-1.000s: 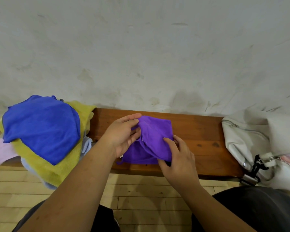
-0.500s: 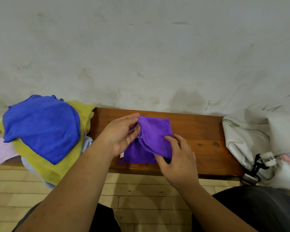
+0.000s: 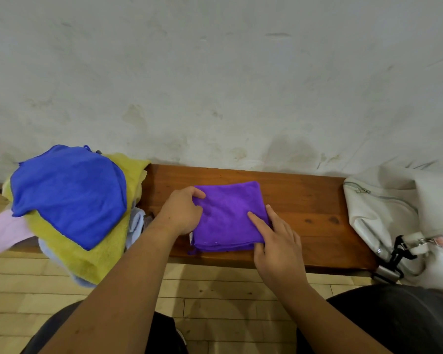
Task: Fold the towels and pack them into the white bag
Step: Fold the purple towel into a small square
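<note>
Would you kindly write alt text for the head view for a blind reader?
The left hand grips a folded purple towel while the right hand presses it flat on a wooden bench. Loose towels are piled at left; a white bag sits at right.
</note>
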